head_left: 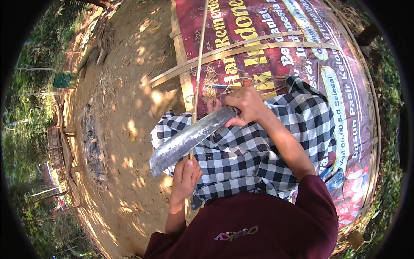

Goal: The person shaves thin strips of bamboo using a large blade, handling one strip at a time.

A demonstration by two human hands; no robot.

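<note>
My right hand [246,104] is closed around the handle of a machete [189,139]. Its broad, worn grey blade points down to the left and crosses a long thin bamboo strip [201,56]. Below the blade, my left hand [186,176] grips this strip, with the thumb lying along it. From there the strip runs up past the far edge of the view. Under both arms, a black-and-white checkered cloth [241,159] covers my lap and legs. Bare toes [212,105] show just beyond the blade, next to curly bamboo shavings [210,88].
I sit on a dark red printed banner [276,21] edged by a bamboo frame [183,64]. Split bamboo slats [254,45] lie across it. A blue item [334,179] rests at my right. To the left is bare earth [129,86] with a debris patch [92,142] and a green container [65,80].
</note>
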